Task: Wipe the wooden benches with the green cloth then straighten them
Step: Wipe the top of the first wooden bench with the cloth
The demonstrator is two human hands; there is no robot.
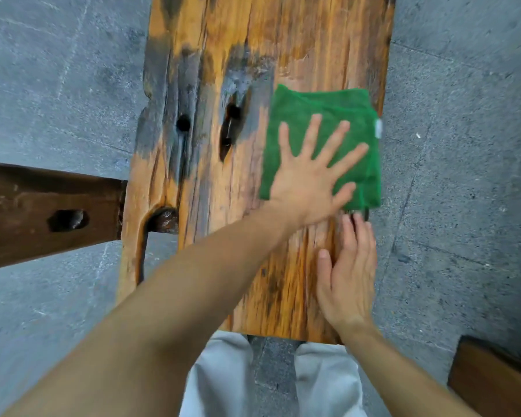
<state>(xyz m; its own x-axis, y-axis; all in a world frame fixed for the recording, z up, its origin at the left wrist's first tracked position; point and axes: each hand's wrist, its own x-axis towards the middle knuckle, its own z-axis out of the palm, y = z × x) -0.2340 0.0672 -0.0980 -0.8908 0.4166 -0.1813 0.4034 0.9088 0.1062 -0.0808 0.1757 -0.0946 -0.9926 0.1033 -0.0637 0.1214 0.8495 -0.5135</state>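
Observation:
A long, weathered orange-brown wooden bench (283, 40) runs away from me, with dark patches and holes on its left half. A folded green cloth (319, 106) lies on its right side, reaching the right edge. My left hand (307, 176) lies flat on the cloth with fingers spread, pressing it down rather than gripping it. My right hand (348, 278) rests flat on the bare wood just below the cloth, near the bench's right edge, fingers together and holding nothing.
A darker brown bench (42, 212) butts against the left side of the wiped bench. The corner of another wooden piece (494, 377) shows at the lower right. Grey stone floor (463, 176) surrounds them. My light trousers (217, 380) are at the bench's near end.

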